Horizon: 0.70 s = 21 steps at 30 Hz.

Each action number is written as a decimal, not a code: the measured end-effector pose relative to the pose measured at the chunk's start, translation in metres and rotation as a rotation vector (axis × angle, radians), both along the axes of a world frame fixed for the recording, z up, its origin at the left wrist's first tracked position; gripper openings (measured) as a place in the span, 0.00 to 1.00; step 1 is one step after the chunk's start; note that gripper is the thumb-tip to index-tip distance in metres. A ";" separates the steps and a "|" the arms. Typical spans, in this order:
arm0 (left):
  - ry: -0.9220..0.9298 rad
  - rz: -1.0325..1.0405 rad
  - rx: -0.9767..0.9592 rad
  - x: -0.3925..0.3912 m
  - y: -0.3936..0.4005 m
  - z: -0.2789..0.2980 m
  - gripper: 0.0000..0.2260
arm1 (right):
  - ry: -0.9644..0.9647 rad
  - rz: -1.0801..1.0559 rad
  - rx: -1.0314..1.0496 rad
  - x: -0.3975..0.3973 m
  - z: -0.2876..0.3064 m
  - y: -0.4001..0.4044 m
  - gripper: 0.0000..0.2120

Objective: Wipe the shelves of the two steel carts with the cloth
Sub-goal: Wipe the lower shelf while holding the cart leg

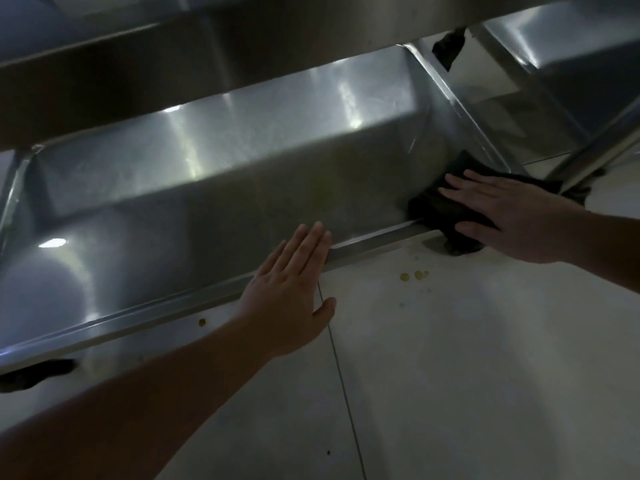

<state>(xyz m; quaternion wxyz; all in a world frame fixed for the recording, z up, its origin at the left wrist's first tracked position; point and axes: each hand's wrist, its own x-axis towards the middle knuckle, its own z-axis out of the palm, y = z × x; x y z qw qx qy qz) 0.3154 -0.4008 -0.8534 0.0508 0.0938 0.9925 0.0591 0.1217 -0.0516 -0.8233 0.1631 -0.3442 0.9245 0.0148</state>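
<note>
A: Where is the cloth [446, 211] sitting right now?

B: It is lying bunched in the right-hand corner of the bottom shelf [207, 216], draping over the shelf's front rim [374, 237] and trailing off to the right. The right hand [509, 216] is pressing it flat, fingers straight and together, so the grip is wide, palm down, not curling round the fabric.

A: Why flat like that?

B: Probably to be spreading pressure across the steel for a broad stroke out of the corner.

A: And the other hand?

B: The left hand [294, 289] is resting with straight fingers on the front rim, thumb out over the floor [467, 358]. That grip is wide too and holding nothing; I'd judge it is steadying the cart or the person's crouch.

A: Is the shelf carrying anything?

B: It is a shallow steel tray, and I am seeing only the cloth inside. Another shelf [104, 71] is hanging above, and the second cart [571, 53] is standing just beside, at upper right.

A: Anything around it?

B: Small yellowish spots [414, 275] are showing on the pale floor just in front.
</note>
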 end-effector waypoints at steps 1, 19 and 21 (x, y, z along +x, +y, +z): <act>-0.001 0.021 -0.006 0.000 0.001 -0.002 0.42 | 0.040 0.012 -0.009 0.001 -0.001 0.000 0.35; -0.006 0.032 -0.115 0.000 0.003 -0.003 0.43 | 0.046 -0.122 -0.224 -0.058 0.002 -0.157 0.31; -0.013 0.036 -0.118 0.000 0.005 -0.002 0.43 | 0.012 0.083 -0.257 -0.015 -0.001 -0.154 0.32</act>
